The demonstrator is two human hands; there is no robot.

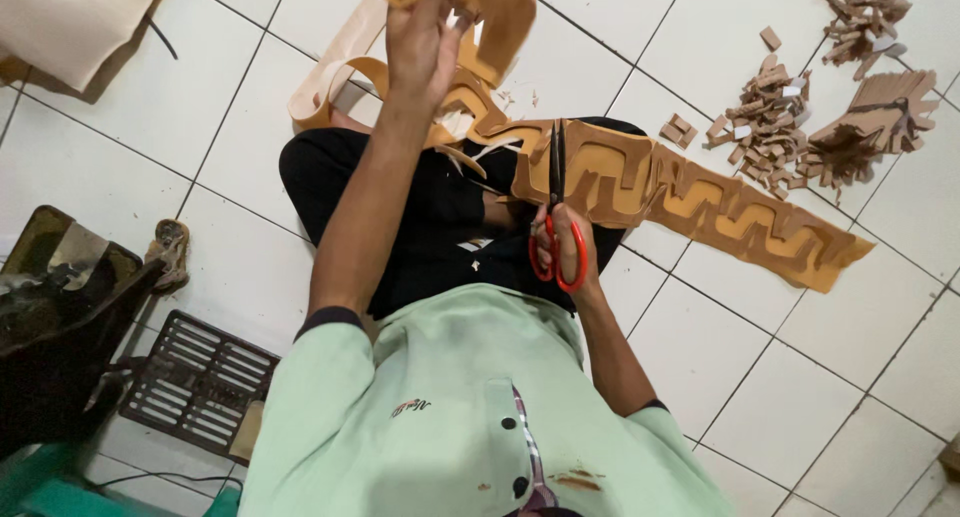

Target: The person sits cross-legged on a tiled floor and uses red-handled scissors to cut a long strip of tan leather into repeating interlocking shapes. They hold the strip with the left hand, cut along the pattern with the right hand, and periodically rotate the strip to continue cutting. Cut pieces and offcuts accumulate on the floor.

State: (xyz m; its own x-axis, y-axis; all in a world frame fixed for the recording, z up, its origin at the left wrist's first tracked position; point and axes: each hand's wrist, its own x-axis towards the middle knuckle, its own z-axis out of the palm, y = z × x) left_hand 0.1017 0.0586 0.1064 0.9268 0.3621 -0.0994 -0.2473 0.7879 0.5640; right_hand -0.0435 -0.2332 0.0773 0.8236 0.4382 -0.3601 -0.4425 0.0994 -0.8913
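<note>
Right hand (562, 245) fingers through red scissor loops, clenched; scissors (556, 199) blades upright, closed or nearly so, biting tan cutout strip (690, 202) over lap. Left hand (420, 39) fingers pinch strip's far end, lifted high at frame top. Strip sags rightward onto floor tiles (760, 347). Risks, judged: slack strip twisting under blades, cut wandering off pattern edge; blade tips near black-clad leg (420, 217); offcut pile (775, 127) far right may mix with good pieces.
</note>
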